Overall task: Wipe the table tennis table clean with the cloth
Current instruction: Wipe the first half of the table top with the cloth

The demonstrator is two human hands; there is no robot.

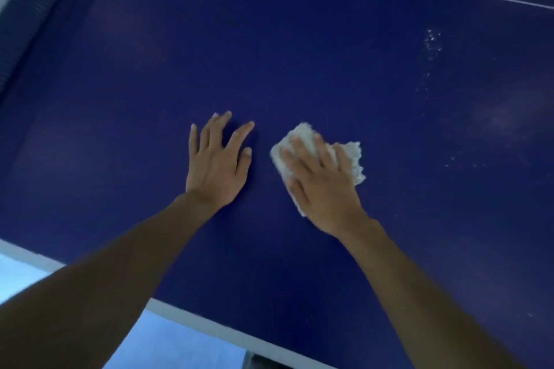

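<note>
Cloth (302,133) is lying bunched on the blue desk (269,39); my right grip (322,189) is pressing it flat, fingers extended, for wiping pressure. My left grip (215,168), open and empty, is bracing at its 9 o'clock. Specks (433,40) are showing at 2 o'clock.

table (299,54): matt blue, smooth | cloth (353,159): white, fluffy terry

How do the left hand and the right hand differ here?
The left hand lies bare on the table, fingers spread; the right hand presses the cloth. The left hand touches no cloth; the right hand covers most of it. Both lie flat, palms down.
</note>
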